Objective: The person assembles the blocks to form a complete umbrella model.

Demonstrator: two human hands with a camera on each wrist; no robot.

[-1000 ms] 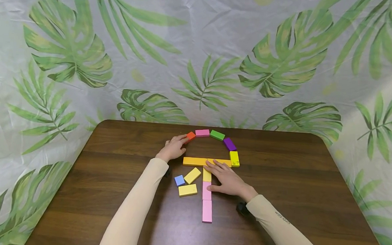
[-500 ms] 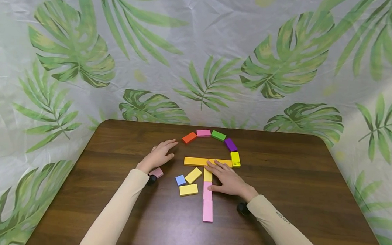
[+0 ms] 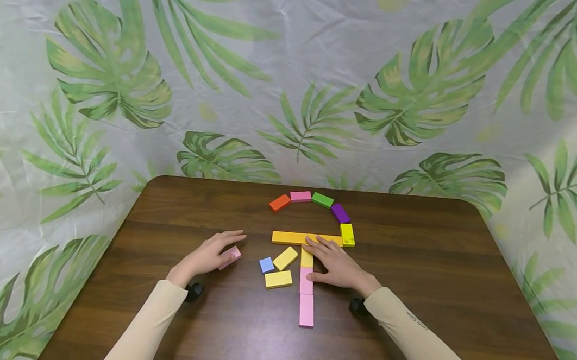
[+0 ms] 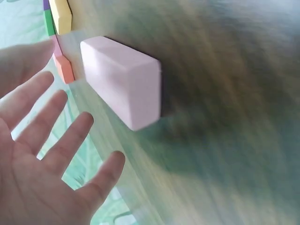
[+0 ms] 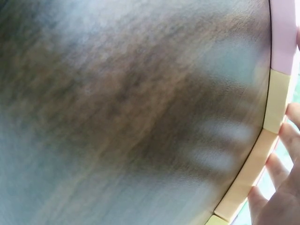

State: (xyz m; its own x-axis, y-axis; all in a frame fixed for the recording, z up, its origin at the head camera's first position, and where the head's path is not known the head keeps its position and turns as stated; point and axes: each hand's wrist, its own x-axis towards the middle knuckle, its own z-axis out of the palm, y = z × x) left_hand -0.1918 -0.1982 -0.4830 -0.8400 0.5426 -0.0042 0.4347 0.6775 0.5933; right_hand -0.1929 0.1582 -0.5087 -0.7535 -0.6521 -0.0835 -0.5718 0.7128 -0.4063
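My left hand [image 3: 205, 257] hovers at a loose pink block [image 3: 233, 253] on the table's left side, fingers spread. In the left wrist view a gap shows between the fingers and that pink block [image 4: 124, 79]. My right hand [image 3: 339, 267] rests with extended fingers on the row of orange blocks [image 3: 287, 237], thumb at a pink block of the column below. Its fingertips touch the orange edge [image 5: 246, 178] in the right wrist view. That column has a yellow block [image 3: 306, 259] on top and a pink block [image 3: 306, 311] at the bottom.
An arc runs from a red-orange block [image 3: 279, 203] through pink [image 3: 300, 196], green [image 3: 323, 200] and purple [image 3: 340, 213] to bright yellow [image 3: 347, 235]. Two pale yellow blocks [image 3: 278, 279] and a small blue block [image 3: 266, 265] lie left of the column on the wooden table [image 3: 436, 264].
My left hand has left the red-orange block and moved left and nearer to me, to the loose pink block. My right hand has stayed in place.
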